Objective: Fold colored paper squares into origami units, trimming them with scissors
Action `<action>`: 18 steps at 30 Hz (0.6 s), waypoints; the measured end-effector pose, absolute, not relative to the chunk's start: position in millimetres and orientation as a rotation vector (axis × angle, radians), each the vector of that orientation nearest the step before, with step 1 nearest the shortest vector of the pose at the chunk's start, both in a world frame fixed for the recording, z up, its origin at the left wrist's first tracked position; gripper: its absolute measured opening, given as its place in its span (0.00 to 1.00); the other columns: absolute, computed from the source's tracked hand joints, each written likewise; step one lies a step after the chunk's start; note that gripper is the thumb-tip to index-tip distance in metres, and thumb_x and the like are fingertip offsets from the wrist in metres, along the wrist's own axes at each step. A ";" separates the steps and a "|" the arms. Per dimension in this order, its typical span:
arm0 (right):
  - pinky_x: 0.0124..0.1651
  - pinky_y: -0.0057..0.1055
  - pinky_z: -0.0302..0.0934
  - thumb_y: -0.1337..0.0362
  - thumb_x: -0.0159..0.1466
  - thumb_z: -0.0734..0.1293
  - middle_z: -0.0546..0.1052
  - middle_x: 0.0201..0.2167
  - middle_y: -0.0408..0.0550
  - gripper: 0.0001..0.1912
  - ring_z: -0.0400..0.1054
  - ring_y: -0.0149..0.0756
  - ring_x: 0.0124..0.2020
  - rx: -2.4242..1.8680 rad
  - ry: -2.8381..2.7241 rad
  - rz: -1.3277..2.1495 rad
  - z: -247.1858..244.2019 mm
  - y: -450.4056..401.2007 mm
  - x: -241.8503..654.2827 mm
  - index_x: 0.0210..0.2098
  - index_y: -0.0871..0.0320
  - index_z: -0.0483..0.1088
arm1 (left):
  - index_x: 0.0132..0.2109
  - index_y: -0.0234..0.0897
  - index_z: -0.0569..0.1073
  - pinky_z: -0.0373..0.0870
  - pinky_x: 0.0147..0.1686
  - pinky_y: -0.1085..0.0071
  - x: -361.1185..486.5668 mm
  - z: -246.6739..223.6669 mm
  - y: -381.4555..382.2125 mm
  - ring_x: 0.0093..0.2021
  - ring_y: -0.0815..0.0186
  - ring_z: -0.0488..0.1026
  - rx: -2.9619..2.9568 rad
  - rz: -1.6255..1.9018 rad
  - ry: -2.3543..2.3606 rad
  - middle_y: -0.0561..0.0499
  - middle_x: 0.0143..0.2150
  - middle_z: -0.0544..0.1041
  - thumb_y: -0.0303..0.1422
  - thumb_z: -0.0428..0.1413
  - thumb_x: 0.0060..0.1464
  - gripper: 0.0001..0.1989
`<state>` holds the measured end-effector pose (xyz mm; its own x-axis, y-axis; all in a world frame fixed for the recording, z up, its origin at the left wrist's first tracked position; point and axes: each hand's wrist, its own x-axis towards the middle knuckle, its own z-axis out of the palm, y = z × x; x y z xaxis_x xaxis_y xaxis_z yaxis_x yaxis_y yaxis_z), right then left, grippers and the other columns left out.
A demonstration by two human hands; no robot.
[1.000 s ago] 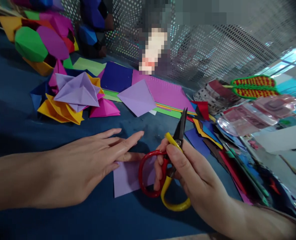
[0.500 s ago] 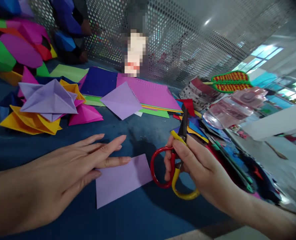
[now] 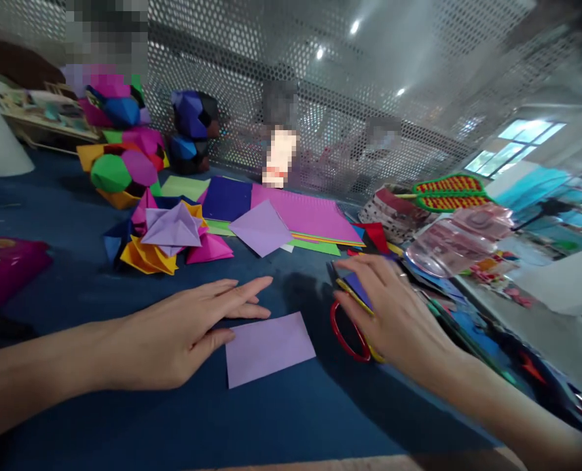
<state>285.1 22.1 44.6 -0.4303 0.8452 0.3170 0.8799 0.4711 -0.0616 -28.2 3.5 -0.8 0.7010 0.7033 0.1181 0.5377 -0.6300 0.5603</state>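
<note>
A rectangular lilac paper (image 3: 271, 350) lies on the dark blue table. My left hand (image 3: 187, 330) rests with its fingers stretched out, the fingertips touching the paper's left and upper edges. To the right, my right hand (image 3: 389, 301) is spread over the scissors (image 3: 338, 330), whose red handle loop shows left of the palm; the rest is mostly hidden. A bit of blue and yellow paper shows between its thumb and fingers. Beyond the hands lies a square lilac sheet (image 3: 262, 229).
Folded paper stars (image 3: 171, 227) sit behind my left hand, with colourful paper balls (image 3: 124, 173) farther back. Pink sheets (image 3: 310, 212) lie in the middle back. At the right are a clear plastic container (image 3: 460, 239) and a green-edged fan-like item (image 3: 450, 193).
The view has shifted, showing more of the table at left. My right hand has loosened from the scissors, which are now lower, under the spread fingers. My left hand stays by the paper.
</note>
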 end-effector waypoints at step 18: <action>0.39 0.30 0.60 0.63 0.65 0.71 0.73 0.31 0.42 0.11 0.65 0.33 0.36 -0.702 -2.318 0.537 18.4 17.1 224.1 0.30 0.57 0.66 | 0.62 0.41 0.68 0.74 0.44 0.70 -11.4 14.5 -1.5 0.46 0.60 0.79 1.525 0.759 0.974 0.46 0.51 0.81 0.39 0.55 0.64 0.22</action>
